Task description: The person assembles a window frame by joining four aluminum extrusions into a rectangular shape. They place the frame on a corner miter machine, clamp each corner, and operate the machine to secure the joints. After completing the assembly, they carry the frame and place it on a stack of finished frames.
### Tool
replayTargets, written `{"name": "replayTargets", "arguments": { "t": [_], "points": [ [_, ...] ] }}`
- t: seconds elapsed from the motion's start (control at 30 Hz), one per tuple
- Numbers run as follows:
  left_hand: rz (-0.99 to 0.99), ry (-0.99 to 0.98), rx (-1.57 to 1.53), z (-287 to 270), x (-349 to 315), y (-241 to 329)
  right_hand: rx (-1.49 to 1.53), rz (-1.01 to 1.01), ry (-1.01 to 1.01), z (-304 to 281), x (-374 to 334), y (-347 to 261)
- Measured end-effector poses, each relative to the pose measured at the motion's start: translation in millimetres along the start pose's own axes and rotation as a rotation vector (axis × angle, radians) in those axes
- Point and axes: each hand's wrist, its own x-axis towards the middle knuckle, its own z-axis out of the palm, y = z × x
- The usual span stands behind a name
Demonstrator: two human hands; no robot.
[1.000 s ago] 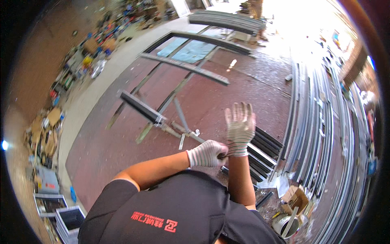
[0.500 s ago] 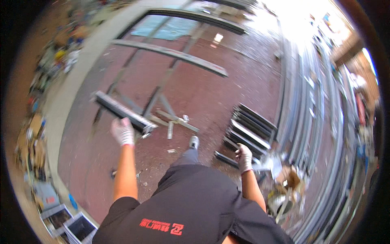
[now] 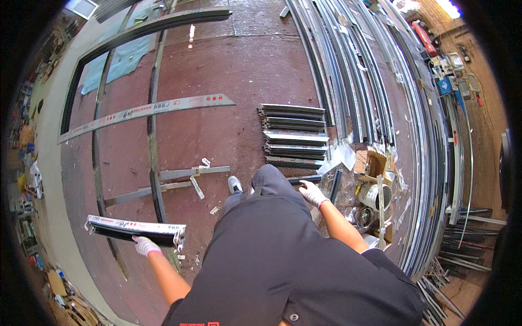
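Observation:
My left hand (image 3: 147, 245), in a pale work glove, is closed on the near lower edge of a short metal profile (image 3: 136, 224). That profile has a printed silvery film on top and a dark lower side, and it lies across the near part of two long rails (image 3: 154, 136). My right hand (image 3: 313, 194), gloved too, hangs beside my knee with its fingers loosely stretched to the left. Close to its fingertips is a dark short profile (image 3: 305, 179), partly hidden by my leg; whether they touch I cannot tell. Beyond it lies a row of several short profiles (image 3: 293, 138).
A long film-covered profile (image 3: 147, 110) crosses the rails farther off, near a dark corner frame (image 3: 157, 23). Long profiles (image 3: 353, 70) run along the right. A carton (image 3: 371, 163) and a white bucket (image 3: 376, 196) stand right of my arm. Offcuts (image 3: 197, 186) lie on the floor.
My view has turned to the right, so the rails and the row of profiles look turned. My left hand stays at the short profile, and my right hand stays near the row.

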Motion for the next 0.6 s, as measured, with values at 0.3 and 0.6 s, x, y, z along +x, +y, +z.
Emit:
{"name": "replayTargets", "arguments": {
  "t": [0.3,0.6],
  "points": [
    [0.199,-0.339,-0.336,-24,-60,89,0.595,0.064,0.053,-73,87,-101],
    [0.813,-0.687,-0.120,24,-266,253,0.825,-0.646,-0.638,-166,158,-395]
  ]
}}
